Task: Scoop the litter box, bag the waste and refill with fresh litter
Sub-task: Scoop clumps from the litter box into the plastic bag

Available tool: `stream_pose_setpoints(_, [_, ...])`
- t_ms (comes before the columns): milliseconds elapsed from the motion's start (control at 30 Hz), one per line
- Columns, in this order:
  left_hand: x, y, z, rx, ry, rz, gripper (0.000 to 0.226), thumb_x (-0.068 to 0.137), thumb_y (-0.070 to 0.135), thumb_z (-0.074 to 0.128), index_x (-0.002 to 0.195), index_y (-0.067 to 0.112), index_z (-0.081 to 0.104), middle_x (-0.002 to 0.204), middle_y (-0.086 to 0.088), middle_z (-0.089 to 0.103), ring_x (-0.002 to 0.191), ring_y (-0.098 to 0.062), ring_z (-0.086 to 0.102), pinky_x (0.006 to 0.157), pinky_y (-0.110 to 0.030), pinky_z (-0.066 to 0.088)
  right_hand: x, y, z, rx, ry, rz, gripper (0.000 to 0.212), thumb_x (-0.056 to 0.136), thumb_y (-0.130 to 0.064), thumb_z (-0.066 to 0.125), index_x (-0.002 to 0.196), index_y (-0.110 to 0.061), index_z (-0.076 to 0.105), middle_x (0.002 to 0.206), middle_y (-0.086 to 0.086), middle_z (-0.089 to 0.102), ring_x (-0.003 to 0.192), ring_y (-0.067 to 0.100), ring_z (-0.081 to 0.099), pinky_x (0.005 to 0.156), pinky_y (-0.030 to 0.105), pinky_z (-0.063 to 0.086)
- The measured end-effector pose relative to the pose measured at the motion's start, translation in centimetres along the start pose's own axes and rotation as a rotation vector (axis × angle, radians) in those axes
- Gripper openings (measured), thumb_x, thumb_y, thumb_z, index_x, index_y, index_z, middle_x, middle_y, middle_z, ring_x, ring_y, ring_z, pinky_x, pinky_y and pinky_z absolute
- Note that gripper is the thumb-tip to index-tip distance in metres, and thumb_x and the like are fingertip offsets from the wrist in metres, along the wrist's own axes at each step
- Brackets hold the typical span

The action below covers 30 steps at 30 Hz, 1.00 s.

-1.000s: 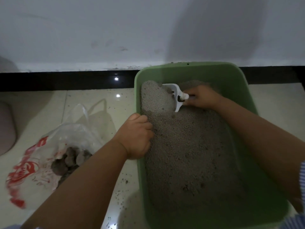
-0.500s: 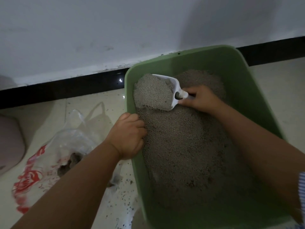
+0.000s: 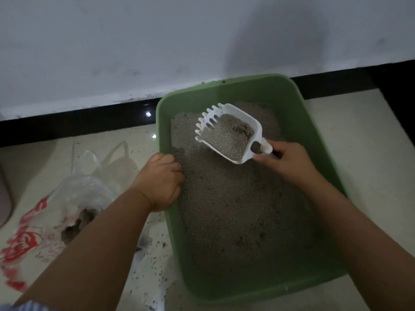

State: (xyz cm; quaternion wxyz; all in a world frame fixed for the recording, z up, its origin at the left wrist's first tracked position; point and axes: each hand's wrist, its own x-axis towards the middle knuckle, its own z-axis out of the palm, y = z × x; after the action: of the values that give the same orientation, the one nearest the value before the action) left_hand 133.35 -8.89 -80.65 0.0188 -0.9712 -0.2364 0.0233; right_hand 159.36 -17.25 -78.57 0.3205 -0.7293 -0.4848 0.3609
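A green litter box full of grey litter stands on the floor against the wall. My right hand grips the handle of a white slotted scoop, which is lifted above the litter near the box's far end and holds a load of grey litter. My left hand grips the box's left rim, fingers curled over the edge into the litter. A clear plastic bag with red print lies open on the floor to the left, with dark clumps inside.
Scattered litter grains dot the pale tiled floor beside the box's left side. A black skirting strip runs along the white wall behind. A pinkish object shows at the far left edge.
The scoop has risen out of the litter pile, loaded and turned so its slotted front shows. My left hand has stayed on the rim. The camera has shifted.
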Motion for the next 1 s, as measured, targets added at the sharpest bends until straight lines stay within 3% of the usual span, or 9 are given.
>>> stream_pose_setpoints(67, [0.0,-0.1,0.1,0.002,-0.003,0.009,0.034,0.066,0.026,0.035,0.046,0.018,0.061,0.05,0.002,0.051,0.051,-0.02,0.052,0.064,-0.03,0.023,-0.9,0.2,0.0,-0.009,0.001,0.011,0.04,0.081,-0.012,0.068,0.12,-0.012,0.06,0.097,-0.011,0.059,0.074,-0.012,0.049,0.063,-0.004,0.04])
stream_pose_setpoints(300, [0.2,-0.2,0.3,-0.024,0.033,0.039,0.033,0.066,0.024,0.034,0.043,0.015,0.056,0.047,0.001,0.048,0.048,-0.02,0.05,0.062,-0.029,0.021,-4.1,0.2,0.1,-0.028,0.096,0.067,0.036,0.082,-0.009,0.067,0.118,-0.009,0.063,0.079,-0.018,0.059,0.059,-0.025,0.051,0.058,-0.004,0.038])
stream_pose_setpoints(400, [0.4,-0.1,0.5,-0.045,0.059,0.044,0.032,0.064,0.023,0.035,0.041,0.015,0.055,0.046,0.001,0.047,0.047,-0.02,0.051,0.062,-0.029,0.021,-5.5,0.0,0.2,-0.075,0.123,0.097,0.035,0.082,-0.011,0.068,0.117,-0.009,0.064,0.091,-0.011,0.062,0.069,-0.014,0.054,0.057,-0.002,0.038])
stream_pose_setpoints(467, [0.4,-0.1,0.5,-0.065,0.072,0.052,0.032,0.064,0.023,0.035,0.04,0.015,0.054,0.045,0.001,0.047,0.047,-0.02,0.051,0.062,-0.029,0.021,-6.7,-0.5,0.3,-0.082,0.149,0.134,0.03,0.083,-0.012,0.067,0.113,-0.009,0.066,0.082,-0.009,0.063,0.064,-0.011,0.053,0.054,0.002,0.038])
stream_pose_setpoints(567, [0.6,-0.2,0.7,-0.062,0.099,0.069,0.035,0.065,0.023,0.034,0.038,0.015,0.055,0.043,0.002,0.048,0.045,-0.019,0.051,0.06,-0.03,0.02,-8.4,-1.3,0.6,-0.133,0.165,0.183,0.025,0.084,-0.013,0.066,0.109,-0.013,0.068,0.066,-0.021,0.058,0.051,-0.013,0.052,0.052,0.001,0.038])
stream_pose_setpoints(667, [0.7,-0.1,0.9,-0.05,0.178,0.068,0.037,0.063,0.024,0.032,0.034,0.016,0.054,0.039,0.003,0.046,0.042,-0.018,0.048,0.058,-0.028,0.02,-9.9,-2.5,0.9,-0.149,0.197,0.227,0.011,0.084,-0.013,0.066,0.08,-0.024,0.067,0.041,-0.016,0.049,0.041,-0.008,0.044,0.045,0.006,0.034])
stream_pose_setpoints(767, [0.4,0.0,0.9,-0.081,0.234,0.047,0.037,0.061,0.025,0.032,0.033,0.014,0.053,0.039,0.003,0.046,0.041,-0.017,0.049,0.057,-0.021,0.028,-11.2,-3.9,2.2,-0.228,0.207,0.296,0.037,0.085,-0.016,0.066,0.056,-0.029,0.048,0.046,-0.01,0.038,0.039,0.002,0.039,0.042,0.01,0.032])
stream_pose_setpoints(900, [-0.6,0.3,1.3,-0.173,0.279,0.013,0.035,0.062,0.022,0.034,0.038,0.012,0.056,0.042,-0.001,0.047,0.046,-0.02,0.052,0.063,-0.029,0.025,-12.4,-5.3,4.3,-0.264,0.183,0.36,0.038,0.088,-0.02,0.062,0.056,-0.028,0.043,0.05,-0.005,0.038,0.047,0.007,0.035,0.04,0.012,0.03])
stream_pose_setpoints(1000, [-2.0,1.2,1.4,-0.265,0.302,-0.018,0.04,0.066,0.027,0.031,0.048,0.01,0.062,0.051,-0.004,0.054,0.058,-0.023,0.06,0.088,-0.031,0.038,-12.1,-4.9,4.8,-0.277,0.314,0.356,0.021,0.089,-0.023,0.06,0.07,-0.014,0.057,0.057,-0.003,0.045,0.06,0.014,0.045,0.045,0.016,0.029])
